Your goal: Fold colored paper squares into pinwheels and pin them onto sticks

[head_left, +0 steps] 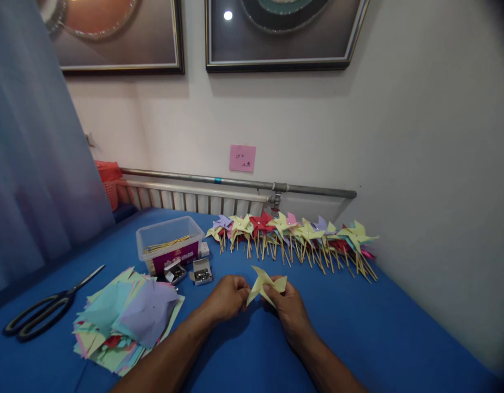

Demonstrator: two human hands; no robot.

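A pale yellow paper pinwheel with folded blades is in my right hand, whose thumb presses on it near the middle. My left hand is closed at the pinwheel's left side, its fingertips by the lower left blade. Whatever those fingers pinch is hidden. In front of my hands, two small open boxes of metal pins, one box and another box, lie on the blue tabletop. A pile of cut coloured paper squares sits left of my left forearm.
Black-handled scissors lie at the far left. A clear plastic tub holds thin wooden sticks. Finished pinwheels on sticks line the back of the table, near the radiator and wall. A blue curtain hangs at left.
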